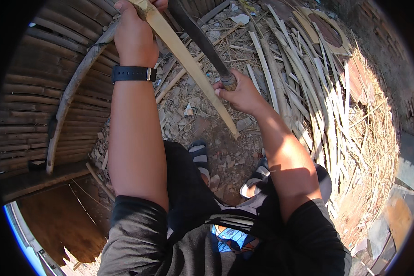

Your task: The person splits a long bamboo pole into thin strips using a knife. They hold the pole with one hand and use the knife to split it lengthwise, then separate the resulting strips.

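Left grip (135, 39): wrapped round the strip (179, 53) near its upper end, thumb at one side, fingertips just visible past the other. Strip apparently steadied from that end so that most of its length is left free.
Right grip (244, 95): closed round the handle of the knife (201, 40). Blade pointed away from the body — likely the safer angle at this reach.
Strip: slanted from left grip down toward the ground (202, 129), lower end unsupported by either grip, ahead of the sandals (200, 158). Whether the ground or right thumb is touched can't be told.
Knife: dark, long, slightly curved. Held just right of the strip, roughly alongside — a gap is seen between them along most of the blade. Tip cut off at the upper edge of view.
Sandals: set apart, presumably for balance.
Pile (308, 83): long pale pieces laid mostly lengthwise on the right, probably so they are kept together and out from underfoot.
Wall (27, 106): slatted, on the left. A bent pole (71, 87) is set along it, reason can't be told.
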Action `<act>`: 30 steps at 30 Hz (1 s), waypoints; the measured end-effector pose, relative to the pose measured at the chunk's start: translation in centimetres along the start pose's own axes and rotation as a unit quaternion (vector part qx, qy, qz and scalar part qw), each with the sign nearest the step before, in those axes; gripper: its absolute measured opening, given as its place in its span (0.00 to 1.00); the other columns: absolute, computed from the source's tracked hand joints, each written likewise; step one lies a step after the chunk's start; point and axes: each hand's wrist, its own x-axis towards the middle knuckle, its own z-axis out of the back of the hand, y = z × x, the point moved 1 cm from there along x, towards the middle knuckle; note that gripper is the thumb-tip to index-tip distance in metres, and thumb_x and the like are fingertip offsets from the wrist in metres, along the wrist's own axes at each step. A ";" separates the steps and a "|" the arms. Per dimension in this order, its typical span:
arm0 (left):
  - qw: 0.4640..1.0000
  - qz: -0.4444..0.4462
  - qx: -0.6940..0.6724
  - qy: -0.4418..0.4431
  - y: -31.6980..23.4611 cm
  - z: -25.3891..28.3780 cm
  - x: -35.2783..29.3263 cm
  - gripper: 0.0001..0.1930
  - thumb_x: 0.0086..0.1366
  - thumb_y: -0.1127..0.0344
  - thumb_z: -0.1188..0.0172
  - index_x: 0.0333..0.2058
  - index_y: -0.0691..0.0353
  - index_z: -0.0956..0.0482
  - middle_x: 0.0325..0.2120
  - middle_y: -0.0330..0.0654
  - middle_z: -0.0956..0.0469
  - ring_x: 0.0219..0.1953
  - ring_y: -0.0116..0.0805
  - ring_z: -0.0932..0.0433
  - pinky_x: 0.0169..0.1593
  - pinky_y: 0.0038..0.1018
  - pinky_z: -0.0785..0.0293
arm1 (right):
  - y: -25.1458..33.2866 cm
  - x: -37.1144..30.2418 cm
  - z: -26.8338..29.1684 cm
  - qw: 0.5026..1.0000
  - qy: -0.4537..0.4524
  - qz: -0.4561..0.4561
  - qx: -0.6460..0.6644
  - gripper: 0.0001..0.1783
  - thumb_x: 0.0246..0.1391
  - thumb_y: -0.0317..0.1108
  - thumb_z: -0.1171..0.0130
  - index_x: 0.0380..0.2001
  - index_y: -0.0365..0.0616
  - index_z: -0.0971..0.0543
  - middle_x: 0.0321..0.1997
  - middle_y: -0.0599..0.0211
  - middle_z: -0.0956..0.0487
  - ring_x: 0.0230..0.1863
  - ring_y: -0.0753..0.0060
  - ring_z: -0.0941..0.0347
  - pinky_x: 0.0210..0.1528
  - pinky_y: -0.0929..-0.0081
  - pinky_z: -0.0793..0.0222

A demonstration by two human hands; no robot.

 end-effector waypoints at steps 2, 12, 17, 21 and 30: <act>0.993 -0.042 0.076 -0.079 0.4 0.2 -1.9 0.35 0.77 0.44 0.79 0.53 0.72 0.33 0.43 0.54 0.19 0.52 0.43 0.23 0.60 0.34 0.32 | -0.2 0.1 0.4 1.000 0.023 0.009 0.003 0.25 0.54 0.25 0.34 0.54 0.36 0.30 0.45 0.66 0.18 0.45 0.81 0.25 0.51 0.77 0.29; 0.993 -0.090 -0.069 0.028 0.9 8.1 -3.6 0.49 0.57 0.19 0.58 0.53 0.65 0.30 0.29 0.41 0.26 0.33 0.38 0.25 0.48 0.38 0.28 | -1.1 0.2 1.0 0.985 -0.114 -0.130 0.017 0.22 0.56 0.32 0.34 0.50 0.38 0.29 0.34 0.67 0.20 0.29 0.78 0.23 0.29 0.77 0.26; 0.965 -0.098 -0.207 0.128 -1.1 10.9 -3.5 0.42 0.60 0.20 0.60 0.42 0.60 0.30 0.24 0.36 0.33 0.25 0.28 0.37 0.37 0.31 0.36 | -5.6 0.1 -1.2 0.943 -0.149 -0.226 -0.194 0.27 0.55 0.48 0.35 0.47 0.35 0.26 0.29 0.58 0.23 0.27 0.70 0.25 0.30 0.71 0.29; 0.987 -0.110 -0.117 -0.032 -4.0 9.0 -4.9 0.37 0.66 0.25 0.68 0.38 0.58 0.32 0.22 0.37 0.35 0.24 0.31 0.39 0.34 0.28 0.39 | -10.1 -1.9 -4.2 0.930 -0.147 -0.258 -0.218 0.38 0.53 0.53 0.38 0.53 0.27 0.28 0.41 0.41 0.23 0.42 0.49 0.25 0.45 0.62 0.32; 0.935 -0.159 -0.284 0.145 -3.4 15.7 -4.3 0.27 0.71 0.35 0.64 0.35 0.55 0.31 0.22 0.37 0.37 0.24 0.33 0.41 0.33 0.27 0.42 | -12.1 -4.0 -6.8 0.924 -0.155 -0.267 -0.225 0.32 0.53 0.51 0.39 0.48 0.31 0.26 0.40 0.35 0.20 0.45 0.37 0.22 0.49 0.54 0.29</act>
